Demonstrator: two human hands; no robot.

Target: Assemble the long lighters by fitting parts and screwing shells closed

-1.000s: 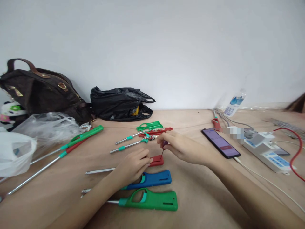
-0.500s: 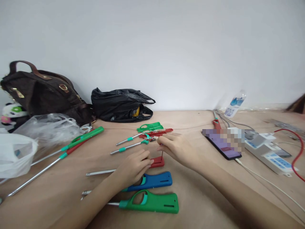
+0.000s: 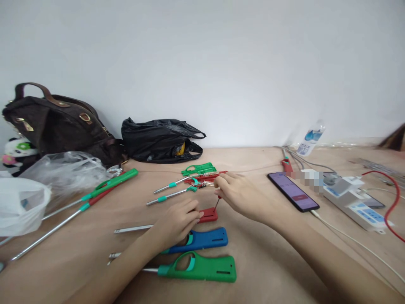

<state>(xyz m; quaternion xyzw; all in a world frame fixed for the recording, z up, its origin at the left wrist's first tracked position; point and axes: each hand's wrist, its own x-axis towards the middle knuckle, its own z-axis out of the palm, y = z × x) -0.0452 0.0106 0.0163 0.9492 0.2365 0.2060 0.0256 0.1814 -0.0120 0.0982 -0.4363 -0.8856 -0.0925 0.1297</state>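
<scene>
Just past the blue lighter [image 3: 209, 240], the left hand [image 3: 181, 220] grips the red lighter [image 3: 209, 214], likely so it can't wiggle. The right hand [image 3: 237, 195] pinches a screwdriver [image 3: 217, 204], tip down on its end.

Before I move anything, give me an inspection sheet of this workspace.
Surface: tan covering, creased in places.
Work items: red lighter, screwdriver tip at its handle; blue lighter, green lighter nearer; lighter parts beyond.
Clutter: black bag, white bag, phone, bottle.
Hands: left hand holds red lighter; right hand grips screwdriver.
Cables: white cable into phone; red cable by power strip.
Surroundings: pale wall behind; backpack at left.
</scene>
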